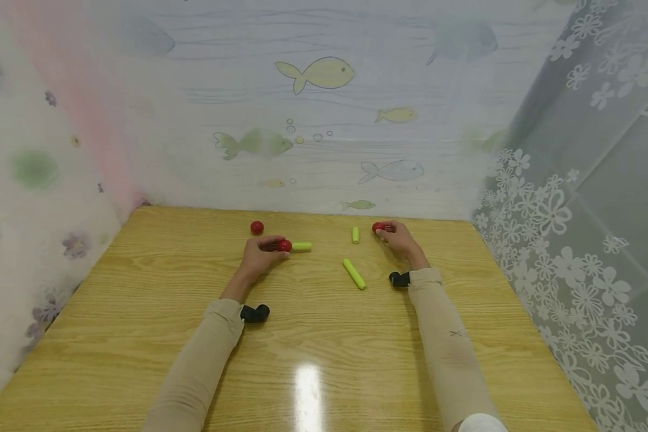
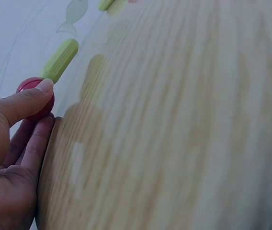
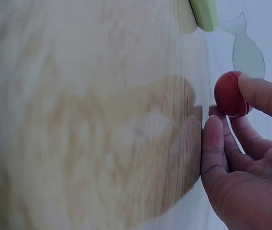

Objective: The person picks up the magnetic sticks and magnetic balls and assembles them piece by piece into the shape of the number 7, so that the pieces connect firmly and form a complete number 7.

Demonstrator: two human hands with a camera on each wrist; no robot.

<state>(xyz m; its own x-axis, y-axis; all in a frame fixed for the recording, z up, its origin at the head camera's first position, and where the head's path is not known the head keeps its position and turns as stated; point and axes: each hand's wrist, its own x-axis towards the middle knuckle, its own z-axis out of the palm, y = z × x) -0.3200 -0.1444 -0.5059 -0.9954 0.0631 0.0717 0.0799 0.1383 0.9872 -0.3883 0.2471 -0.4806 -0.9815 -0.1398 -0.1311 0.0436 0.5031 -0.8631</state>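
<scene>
In the head view my left hand (image 1: 259, 257) pinches a small red ball (image 1: 284, 246) between thumb and fingers. A yellow-green stick (image 2: 62, 60) extends from that ball's far side, up off the table in the left wrist view. Another small red ball (image 3: 232, 94), with a seam line round it, is pinched by my right hand (image 1: 398, 237) at the back right. This hand's lower fingers lie along the tabletop. A short yellow-green stick (image 1: 355, 235) lies left of the right hand, and a longer one (image 1: 354, 274) lies slantwise between the hands.
A third red ball (image 1: 257, 227) sits behind the left hand. The wooden table (image 1: 324, 336) ends at a wall (image 1: 324, 174) with fish drawings. Flower-patterned panels flank it. Black wrist devices (image 1: 255, 314) stick out from both sleeves.
</scene>
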